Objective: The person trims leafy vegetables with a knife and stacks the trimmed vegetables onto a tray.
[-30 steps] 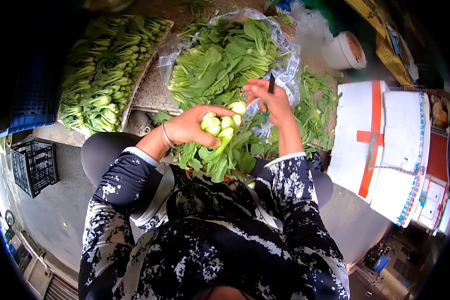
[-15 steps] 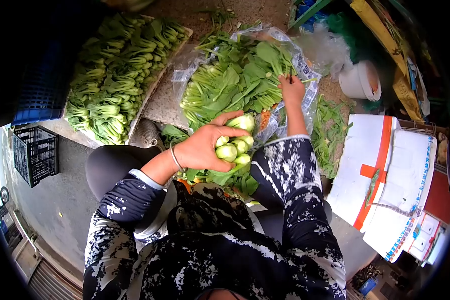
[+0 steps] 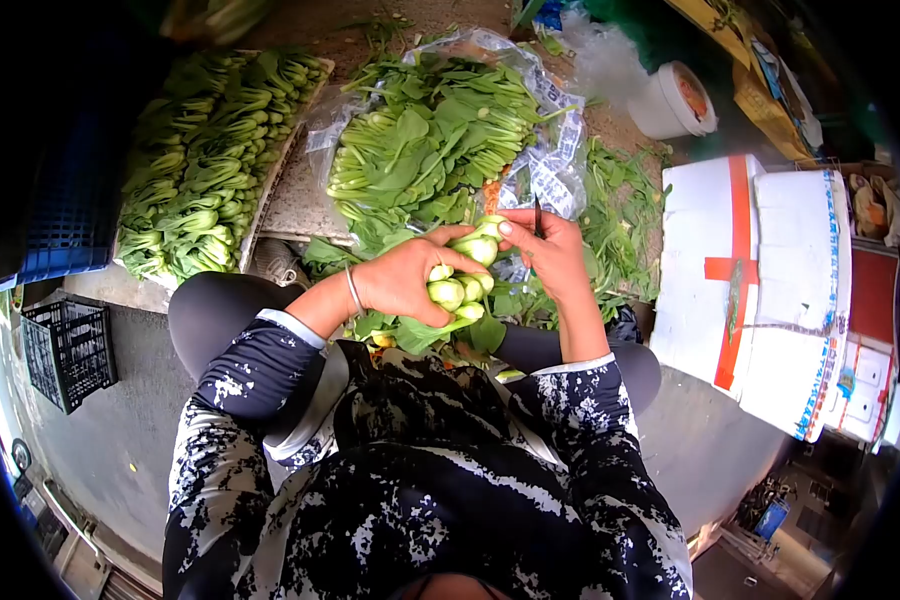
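Bok choy bunch (image 3: pixel 448 294) held above the lap, bulb ends pointing right, left hand (image 3: pixel 400 283) clamped around it. Right hand (image 3: pixel 552 250): fingers curled on a thin dark knife (image 3: pixel 538 218), thumb and fingertips touching the uppermost stalk; cannot tell how firmly. Change: half a second ago the right hand was at the leafy pile (image 3: pixel 420 140); now it is back beside the bunch.

Edges: pile just beyond the hands, on a crumpled clear plastic sheet (image 3: pixel 555 185). Loose leaves (image 3: pixel 615 205) lie between right hand and white box (image 3: pixel 698 220). Bare floor (image 3: pixel 140 430) at left, past the knee.

Materials: bulbs pale, smooth, rounded; leaves broad, limp. Box flat-sided, red tape (image 3: pixel 740 210) crossed on it.
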A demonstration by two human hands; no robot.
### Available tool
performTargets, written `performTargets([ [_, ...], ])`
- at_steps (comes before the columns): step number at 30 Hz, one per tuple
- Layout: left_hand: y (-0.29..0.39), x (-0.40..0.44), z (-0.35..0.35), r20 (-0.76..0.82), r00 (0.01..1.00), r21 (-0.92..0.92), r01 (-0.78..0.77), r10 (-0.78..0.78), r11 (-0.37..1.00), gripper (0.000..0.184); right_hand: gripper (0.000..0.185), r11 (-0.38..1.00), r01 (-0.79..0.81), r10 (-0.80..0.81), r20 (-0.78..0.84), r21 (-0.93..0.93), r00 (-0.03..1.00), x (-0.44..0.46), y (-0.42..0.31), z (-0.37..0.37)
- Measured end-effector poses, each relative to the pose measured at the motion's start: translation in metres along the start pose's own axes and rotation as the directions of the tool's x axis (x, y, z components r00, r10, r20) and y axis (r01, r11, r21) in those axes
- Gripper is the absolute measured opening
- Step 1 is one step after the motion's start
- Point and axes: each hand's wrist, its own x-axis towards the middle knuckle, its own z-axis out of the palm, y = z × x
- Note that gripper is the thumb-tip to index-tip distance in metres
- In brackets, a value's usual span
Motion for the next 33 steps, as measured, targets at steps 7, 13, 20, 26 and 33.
performTargets([
  [7,-0.003,0.001,0.003,0.087,0.995,-0.271,0.071,-0.049,0.96,0.058,0.041,0.999,-0.006,0.007,-0.007,0.047,1.0,-0.04,0.002,0.0],
  [13,0.001,0.0,0.004,0.129,0.991,-0.27,0.063,-0.029,0.961,0.057,0.038,0.994,-0.024,0.024,0.006,0.106,1.0,-0.051,0.009,0.005],
  [20,0.005,-0.005,0.0,0.175,0.984,-0.177,0.05,-0.019,0.983,0.058,0.041,0.967,-0.184,0.182,0.029,0.176,0.983,-0.048,0.019,-0.01],
  [26,0.008,-0.007,-0.002,0.197,0.98,-0.174,0.044,-0.009,0.984,0.059,0.042,0.909,-0.253,0.32,-0.164,0.331,0.933,-0.053,0.024,-0.003],
  [33,-0.001,-0.011,-0.004,0.172,0.972,-0.592,0.232,-0.161,0.772,0.069,0.024,0.969,-0.084,0.122,-0.152,0.232,0.981,-0.038,0.026,0.002],
])
